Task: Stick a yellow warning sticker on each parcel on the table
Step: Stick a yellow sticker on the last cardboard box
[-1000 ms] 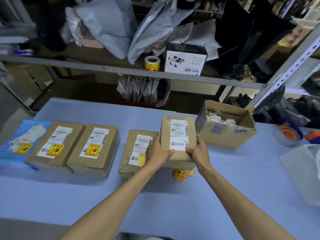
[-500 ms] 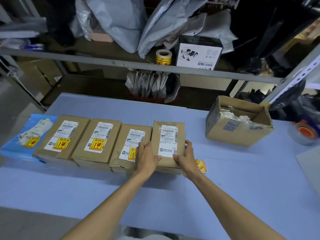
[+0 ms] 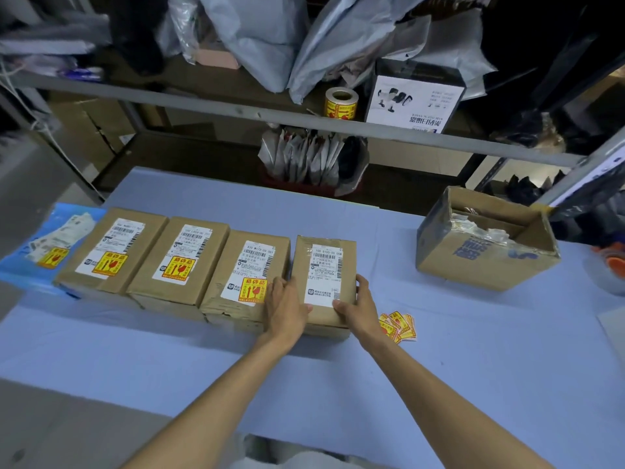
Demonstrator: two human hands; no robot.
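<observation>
From the head camera, four brown parcels sit side by side in a row on the blue table [image 3: 473,384]. The right-end parcel [image 3: 324,265] lies flat between both hands, touching the third parcel [image 3: 250,265] on its left. Its top shows only a white label.

The left hand [image 3: 285,309] holds its near left corner, thumb on top and fingers along the left edge. The right hand [image 3: 360,306] holds the near right corner, thumb on the label and fingers down the right side. Both arms reach straight out from the near edge.

A small pile of yellow warning stickers [image 3: 399,328] lies on the table just right of the right hand. The other three brown parcels and a blue flat parcel [image 3: 20,262] at the far left each have a yellow sticker.
</observation>
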